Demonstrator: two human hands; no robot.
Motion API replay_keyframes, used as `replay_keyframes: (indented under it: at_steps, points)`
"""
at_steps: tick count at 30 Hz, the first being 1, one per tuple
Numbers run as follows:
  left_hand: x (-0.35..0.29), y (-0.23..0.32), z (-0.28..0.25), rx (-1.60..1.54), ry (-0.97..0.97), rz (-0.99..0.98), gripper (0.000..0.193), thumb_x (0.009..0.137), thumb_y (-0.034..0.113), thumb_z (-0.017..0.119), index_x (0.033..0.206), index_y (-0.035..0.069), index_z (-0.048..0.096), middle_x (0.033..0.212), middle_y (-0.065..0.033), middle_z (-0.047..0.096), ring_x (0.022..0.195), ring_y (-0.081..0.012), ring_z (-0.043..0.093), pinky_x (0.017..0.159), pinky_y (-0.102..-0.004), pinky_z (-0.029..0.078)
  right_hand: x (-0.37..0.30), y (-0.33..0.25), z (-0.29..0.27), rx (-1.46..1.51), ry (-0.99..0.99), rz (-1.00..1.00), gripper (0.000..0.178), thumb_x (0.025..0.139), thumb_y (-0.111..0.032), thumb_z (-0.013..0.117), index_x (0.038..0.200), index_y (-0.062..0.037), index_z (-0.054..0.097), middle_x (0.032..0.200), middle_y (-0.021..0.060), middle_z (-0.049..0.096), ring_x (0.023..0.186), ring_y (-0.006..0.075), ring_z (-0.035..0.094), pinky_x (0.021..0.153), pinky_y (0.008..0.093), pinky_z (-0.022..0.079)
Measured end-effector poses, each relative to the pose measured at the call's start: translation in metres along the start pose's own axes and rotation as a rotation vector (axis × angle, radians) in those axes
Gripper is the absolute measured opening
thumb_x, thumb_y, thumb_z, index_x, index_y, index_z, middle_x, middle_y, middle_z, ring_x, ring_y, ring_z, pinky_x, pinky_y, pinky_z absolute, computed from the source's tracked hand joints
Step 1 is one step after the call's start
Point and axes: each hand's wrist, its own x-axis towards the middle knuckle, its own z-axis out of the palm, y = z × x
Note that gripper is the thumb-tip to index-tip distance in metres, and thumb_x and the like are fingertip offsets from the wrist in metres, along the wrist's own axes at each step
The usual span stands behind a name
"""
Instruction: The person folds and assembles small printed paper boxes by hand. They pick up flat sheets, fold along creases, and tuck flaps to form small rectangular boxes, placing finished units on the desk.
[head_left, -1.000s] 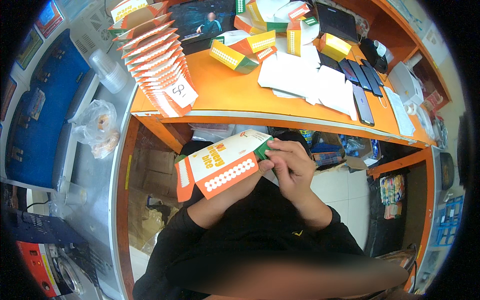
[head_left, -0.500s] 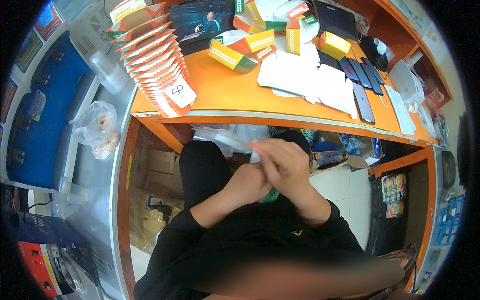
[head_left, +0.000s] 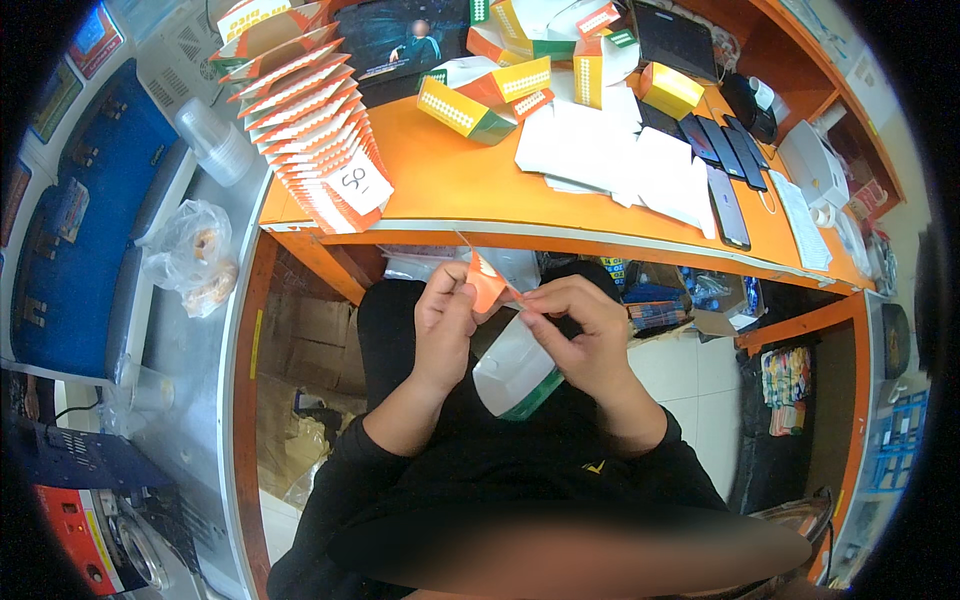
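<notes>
- At the lower edge a blurred patch covers part of the person, and black sleeves (head_left: 385, 455) lead up to the hands.
- The left hand (head_left: 442, 325) pinches the orange end flap of a paperboard carton (head_left: 512, 368); its farther fingers are partly covered by that flap.
- The right hand (head_left: 588, 328) grips the carton's edge between thumb and fingers; some fingertips are hidden behind the board.
- The carton is held over the lap, just short of the bench (head_left: 440, 200), its white inner side and green end showing; how flap and body join is hard to follow at the fingers.
- Under the bench, in shadow, packets in an open box (head_left: 655, 316) are too small to tell apart.
- On the left, a clear plastic bag (head_left: 190, 235) lies on a grey counter (head_left: 190, 375), its crumpled film blurring the ring-shaped food inside.
- On the bench, a leaning stack of nested cartons (head_left: 305, 110) mostly hides its inner members.
- Farther back, yellow-and-green cartons (head_left: 462, 108) overlap, and the rearmost are cut off above.
</notes>
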Motion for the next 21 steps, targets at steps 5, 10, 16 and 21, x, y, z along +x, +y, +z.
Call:
replay_keyframes:
  at_steps: [5, 10, 16, 21]
  points:
    - [-0.007, -0.004, 0.011, 0.496, -0.099, 0.284, 0.007, 0.094, 0.000, 0.060, 0.099, -0.003, 0.065, 0.100, -0.0085, 0.066, 0.086, -0.0112, 0.064, 0.077, -0.0235, 0.052, -0.004, 0.003, 0.008, 0.028, 0.207, -0.053, 0.012, 0.075, 0.000, 0.077, 0.083, -0.0023, 0.067, 0.096, 0.0122, 0.066, 0.083, 0.0207, 0.066, 0.072, 0.0288, 0.052]
    - [-0.011, -0.005, 0.011, 0.392, -0.160, 0.253, 0.014, 0.092, 0.000, 0.065, 0.105, -0.003, 0.068, 0.100, -0.0084, 0.067, 0.090, -0.0108, 0.064, 0.076, -0.0243, 0.052, -0.010, -0.003, 0.014, 0.002, 0.256, -0.055, 0.012, 0.078, -0.001, 0.076, 0.080, 0.0000, 0.064, 0.103, 0.0136, 0.063, 0.092, 0.0218, 0.063, 0.081, 0.0298, 0.049]
    - [-0.015, -0.015, 0.012, 0.032, -0.079, 0.157, 0.023, 0.094, 0.003, 0.064, 0.115, -0.006, 0.062, 0.109, -0.0110, 0.068, 0.099, -0.0137, 0.065, 0.085, -0.0269, 0.052, -0.013, -0.002, 0.016, -0.063, 0.198, -0.206, 0.021, 0.074, -0.009, 0.084, 0.086, -0.0009, 0.069, 0.103, 0.0147, 0.065, 0.090, 0.0220, 0.066, 0.073, 0.0279, 0.053]
    - [-0.014, -0.019, 0.005, 0.003, -0.097, 0.081, 0.028, 0.096, 0.010, 0.064, 0.118, -0.005, 0.060, 0.112, -0.0097, 0.067, 0.101, -0.0138, 0.064, 0.089, -0.0271, 0.050, -0.008, 0.007, 0.011, 0.237, 0.118, 0.039, 0.031, 0.077, -0.010, 0.083, 0.102, -0.0009, 0.068, 0.108, 0.0134, 0.066, 0.094, 0.0179, 0.065, 0.078, 0.0285, 0.053]
